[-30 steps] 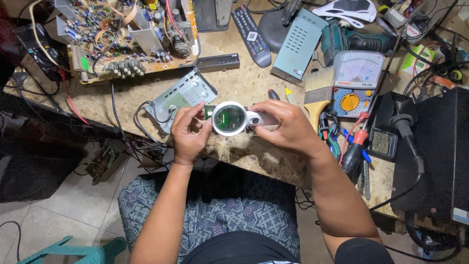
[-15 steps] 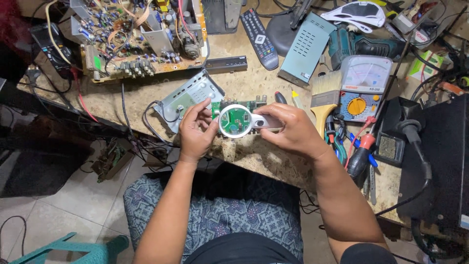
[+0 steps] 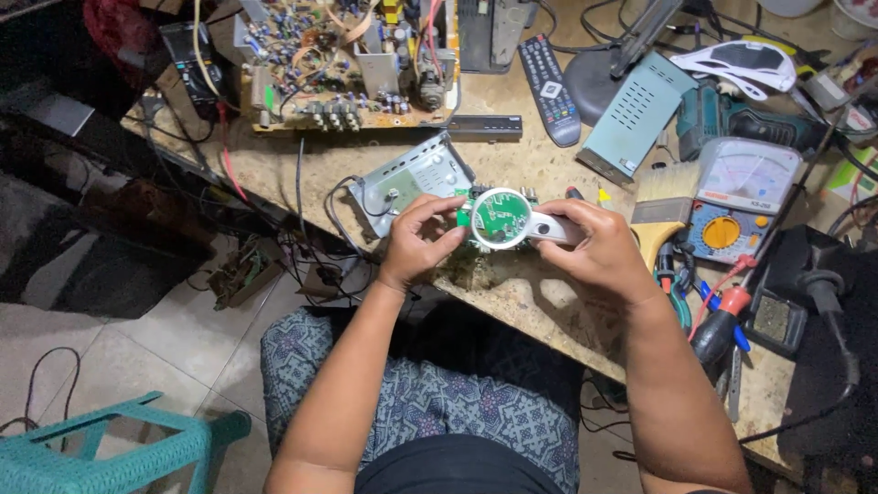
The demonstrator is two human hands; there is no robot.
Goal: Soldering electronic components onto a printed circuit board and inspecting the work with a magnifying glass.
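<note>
Right hand (image 3: 599, 247) gripping magnifying glass (image 3: 501, 219) over green circuit board (image 3: 465, 218) in left hand (image 3: 419, 240).

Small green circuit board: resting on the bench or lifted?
Lifted: left hand holds small green circuit board above the bench, under the round white magnifier gripped by right hand.

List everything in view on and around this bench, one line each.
magnifying glass: 1, white, in right hand over small board
small circuit board: 1, green, in left hand
metal chassis: 1, grey, behind hands
large circuit board: 1, tan, top centre
remote control: 1, black, top centre
analog multimeter: 1, grey with orange dial, right
paintbrush: 1, yellow handle, right
vented metal box: 1, blue-grey, top right
stool: 1, teal, bottom left
left hand: 1
right hand: 1
</note>
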